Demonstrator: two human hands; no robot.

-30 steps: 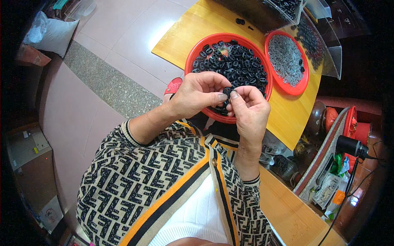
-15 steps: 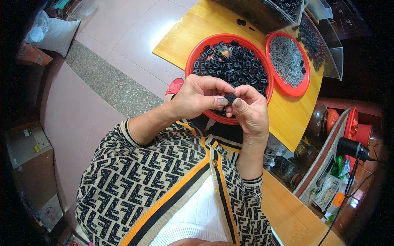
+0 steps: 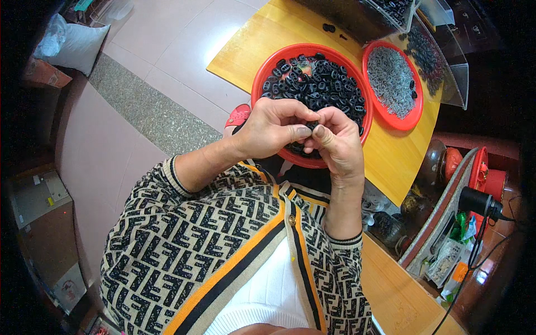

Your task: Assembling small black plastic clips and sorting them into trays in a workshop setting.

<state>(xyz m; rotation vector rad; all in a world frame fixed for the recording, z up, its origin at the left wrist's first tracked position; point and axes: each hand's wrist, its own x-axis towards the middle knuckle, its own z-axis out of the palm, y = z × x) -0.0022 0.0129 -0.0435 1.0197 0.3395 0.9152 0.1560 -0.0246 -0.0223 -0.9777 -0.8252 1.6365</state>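
Observation:
My left hand (image 3: 267, 129) and my right hand (image 3: 341, 146) meet above the near part of a round red basin (image 3: 257, 84). Between both thumbs and fingertips is a small black plastic cord lock (image 3: 314, 125), mostly hidden by the fingers. Many loose black cord locks (image 3: 329, 84), oval with two holes, fill the basin below. To its right, a red oval tray (image 3: 403, 124) holds a heap of small silvery metal pieces (image 3: 391, 84), probably springs, with a few black pieces at its right side.
The basin and tray stand on a yellow wooden board (image 3: 240, 56). Two loose black pieces (image 3: 329, 28) lie near its far edge. Clear plastic bins (image 3: 460, 84) with black parts are at the back right. A black cylindrical device (image 3: 479, 202) with a cable is at the right.
Both hands remain together over the basin and have shifted slightly. The fingers now cover more of the cord lock.

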